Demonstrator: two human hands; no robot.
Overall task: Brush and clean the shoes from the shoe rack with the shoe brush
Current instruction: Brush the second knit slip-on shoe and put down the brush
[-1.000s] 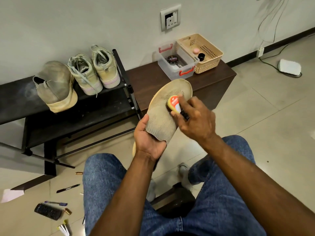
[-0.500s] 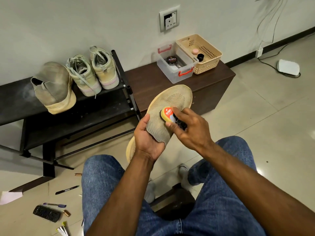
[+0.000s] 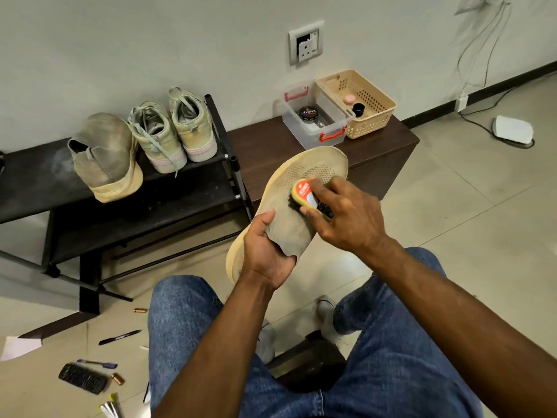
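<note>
Head view looks down on a seated person in blue jeans, both bare forearms reaching forward. Left hand grips a beige knit shoe at its heel opening, thumb lying on the upper and fingers tucked out of sight under or inside the collar; the toe points up and away from the hand toward the wall. Right hand grasps a shoe brush with a yellow body and an orange-and-white label, fingers curled over its top and the thumb on its near side. The dark bristles press on the shoe's upper, just beyond the left thumb and below the perforated toe area.

Left of the left hand stands a black shoe rack. On its top shelf lies a matching beige shoe, tipped so its sole faces the viewer, and just beside that sits a pair of pale laced sneakers, heels toward the camera. Beyond both hands a dark brown desk abuts the rack and carries a clear plastic box with red latches, holding a round black tin, and touching its right side a tan perforated basket. On the floor below the left forearm lie pens, a dark remote-like object and small brass-coloured pieces.
</note>
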